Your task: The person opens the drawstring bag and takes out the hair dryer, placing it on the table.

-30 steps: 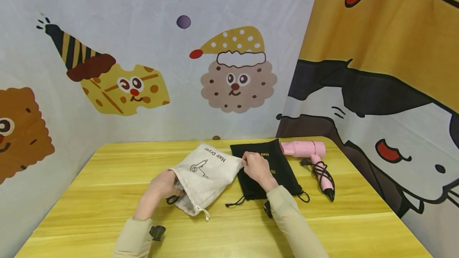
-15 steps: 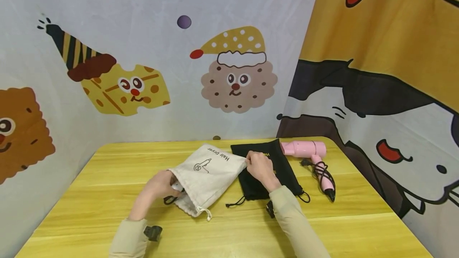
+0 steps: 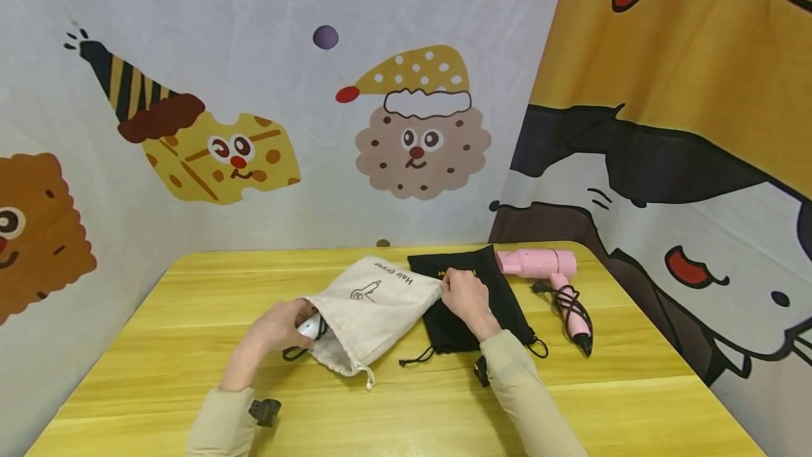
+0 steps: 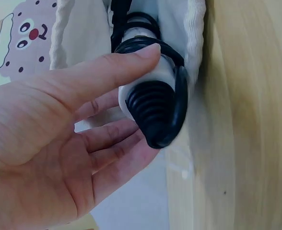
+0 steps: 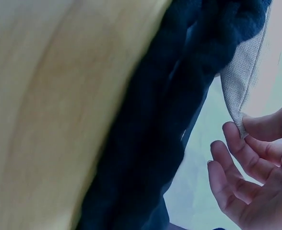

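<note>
A cream drawstring bag point(image 3: 380, 309) printed "Hair Dryer" lies at mid-table, its mouth gaping toward the left. At that mouth my left hand point(image 3: 279, 326) grips the white handle end of a hair dryer point(image 3: 309, 327), thumb on top and fingers beneath. In the left wrist view a black cord point(image 4: 148, 45) is wound round the handle point(image 4: 160, 74); the rest of the dryer is hidden inside the bag. My right hand point(image 3: 468, 300) pinches the bag's closed corner point(image 5: 239, 122) between thumb and forefinger, above a black drawstring bag point(image 3: 507, 312).
A pink hair dryer point(image 3: 539, 264) with its cord wrapped round the handle lies at the right rear of the wooden table point(image 3: 406, 415). It sits beside the black bag. A printed curtain point(image 3: 254, 55) hangs behind the table.
My left hand has drawn back to the left, and more of the white handle shows at the bag's mouth. My right hand has shifted slightly right, pulling the bag's corner with it.
</note>
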`<action>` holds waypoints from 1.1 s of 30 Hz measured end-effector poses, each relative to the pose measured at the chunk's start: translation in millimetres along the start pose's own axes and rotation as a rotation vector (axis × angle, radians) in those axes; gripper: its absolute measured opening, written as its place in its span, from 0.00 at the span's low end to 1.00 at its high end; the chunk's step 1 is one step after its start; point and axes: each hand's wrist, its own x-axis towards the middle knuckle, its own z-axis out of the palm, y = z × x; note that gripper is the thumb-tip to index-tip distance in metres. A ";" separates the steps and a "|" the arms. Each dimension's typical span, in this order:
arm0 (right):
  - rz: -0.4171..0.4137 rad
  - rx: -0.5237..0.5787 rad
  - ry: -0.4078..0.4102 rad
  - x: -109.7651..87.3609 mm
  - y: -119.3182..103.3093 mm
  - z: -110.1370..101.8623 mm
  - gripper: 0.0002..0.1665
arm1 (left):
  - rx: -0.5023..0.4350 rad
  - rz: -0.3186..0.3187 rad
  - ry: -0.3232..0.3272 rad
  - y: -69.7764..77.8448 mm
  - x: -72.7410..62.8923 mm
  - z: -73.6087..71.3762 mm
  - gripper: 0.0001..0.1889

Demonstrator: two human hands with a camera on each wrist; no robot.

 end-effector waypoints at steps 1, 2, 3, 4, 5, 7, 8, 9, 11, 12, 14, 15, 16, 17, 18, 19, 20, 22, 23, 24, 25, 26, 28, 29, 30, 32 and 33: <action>0.004 0.004 -0.002 -0.2 0.7 -0.2 0.07 | -0.001 -0.003 -0.002 -0.8 -0.7 -0.6 0.23; 0.007 0.007 -0.003 -0.4 1.6 -0.5 0.07 | -0.001 -0.001 -0.004 -1.5 -1.4 -1.3 0.22; 0.009 0.010 -0.005 -0.4 2.3 -0.6 0.07 | 0.002 0.001 -0.006 -2.1 -1.8 -1.8 0.22; 0.009 0.010 -0.008 -0.6 2.6 -0.7 0.07 | 0.005 0.002 -0.006 -2.2 -2.2 -2.3 0.21; 0.007 0.011 -0.010 -0.6 2.9 -0.9 0.07 | 0.009 0.003 -0.004 -2.5 -2.4 -2.5 0.21; -0.001 0.014 -0.017 -0.6 2.4 -1.4 0.07 | 0.019 0.002 -0.001 -2.7 -2.4 -2.3 0.21; -0.006 0.012 -0.018 -0.6 2.1 -1.7 0.07 | 0.024 -0.001 0.001 -2.3 -2.5 -2.2 0.21; -0.009 0.011 -0.020 -0.4 1.7 -2.0 0.07 | 0.032 -0.006 0.003 -2.0 -2.4 -2.0 0.21; -0.014 0.012 -0.024 -0.3 1.1 -2.6 0.07 | 0.047 -0.016 0.011 -0.9 -2.6 -1.4 0.21; -0.015 0.011 -0.028 -0.4 0.9 -2.8 0.07 | 0.056 -0.022 0.015 0.0 -2.7 -1.2 0.21; -0.014 0.009 -0.041 -0.7 0.2 -3.1 0.08 | 0.079 -0.032 0.022 2.0 -2.4 -0.3 0.21; -0.013 0.008 -0.049 -1.2 0.0 -3.2 0.08 | 0.094 -0.034 0.025 3.0 -1.9 0.3 0.21; -0.014 0.008 -0.055 -1.8 -0.4 -3.3 0.08 | 0.110 -0.037 0.026 4.0 -1.5 1.1 0.22; -0.012 0.006 -0.062 -2.4 -1.4 -3.7 0.08 | 0.126 -0.043 0.024 4.7 -0.7 2.2 0.23; -0.011 0.004 -0.068 -2.9 -2.4 -4.2 0.09 | 0.141 -0.047 0.024 5.7 -0.2 3.0 0.24; -0.011 0.006 -0.072 -3.4 -3.8 -4.8 0.09 | 0.156 -0.051 0.023 6.2 0.6 4.1 0.25; -0.009 0.010 -0.075 -3.8 -5.5 -5.6 0.09 | 0.169 -0.055 0.022 6.9 1.1 4.9 0.26; -0.010 0.019 -0.073 -3.7 -9.3 -7.3 0.09 | 0.187 -0.067 0.025 7.2 2.1 6.6 0.28; -0.009 0.027 -0.071 -3.1 -11.8 -8.4 0.08 | 0.192 -0.072 0.029 7.3 2.5 7.2 0.28; -0.011 0.033 -0.070 -2.3 -14.0 -9.1 0.07 | 0.198 -0.075 0.033 7.5 2.7 7.5 0.28; -0.012 0.043 -0.072 -1.1 -16.5 -9.7 0.05 | 0.201 -0.079 0.038 7.7 2.9 7.8 0.28; -0.014 0.051 -0.073 0.6 -19.4 -10.2 0.04 | 0.203 -0.082 0.042 7.9 2.9 8.0 0.28; -0.040 0.066 -0.068 5.5 -26.0 -10.1 0.05 | 0.208 -0.088 0.049 8.2 2.9 8.2 0.28; -0.057 0.073 -0.068 8.7 -29.9 -9.2 0.07 | 0.210 -0.090 0.051 8.5 3.0 8.1 0.28; -0.080 0.078 -0.066 12.3 -34.0 -7.6 0.08 | 0.211 -0.093 0.053 8.7 2.9 8.0 0.28; -0.136 0.100 -0.058 20.4 -43.6 -3.7 0.10 | 0.212 -0.097 0.056 9.3 2.7 7.8 0.28; -0.167 0.108 -0.057 24.6 -48.4 -0.8 0.11 | 0.211 -0.100 0.058 9.7 2.5 7.6 0.28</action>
